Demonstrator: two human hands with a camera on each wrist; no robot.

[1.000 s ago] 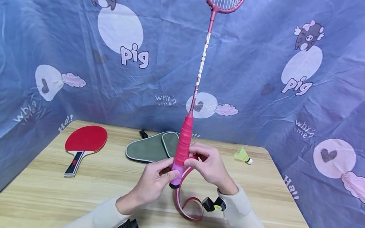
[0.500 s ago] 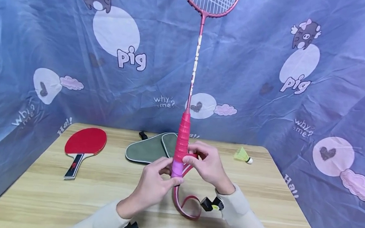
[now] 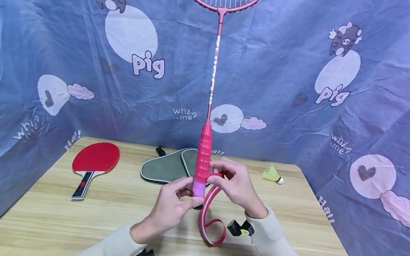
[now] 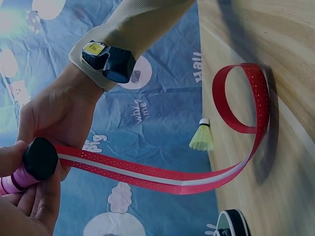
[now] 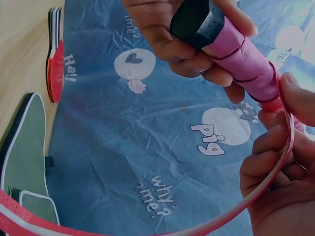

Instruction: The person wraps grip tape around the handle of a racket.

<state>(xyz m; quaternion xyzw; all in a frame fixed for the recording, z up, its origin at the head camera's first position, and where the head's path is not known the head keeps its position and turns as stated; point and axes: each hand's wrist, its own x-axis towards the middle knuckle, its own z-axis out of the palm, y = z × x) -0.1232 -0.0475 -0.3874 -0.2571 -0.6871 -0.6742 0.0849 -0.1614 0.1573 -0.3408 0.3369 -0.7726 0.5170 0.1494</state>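
A pink badminton racket (image 3: 206,148) stands upright between both hands, its strung head cut off by the top of the head view. Red grip tape covers most of the handle; a purple stretch (image 5: 246,64) shows near the black butt cap (image 4: 40,158). My left hand (image 3: 170,207) holds the handle's bottom end between thumb and fingers. Beside the lower edge of the wrapped part, my right hand (image 3: 233,182) pinches the loose red grip tape (image 4: 147,177). That perforated tape, with a pale stripe along it, hangs down and curls in a loop near the table.
On the wooden table (image 3: 56,229), a red table tennis bat (image 3: 97,157) lies at the left and a green bat case (image 3: 165,167) behind the hands. A yellow shuttlecock (image 3: 272,174) lies at the back right. Blue printed cloth (image 3: 280,85) encloses the back and sides.
The racket has turned about its handle and straightened from a rightward lean to nearly vertical, its head shifting left. Both hands keep their hold, and the hanging tape loop has shifted slightly.
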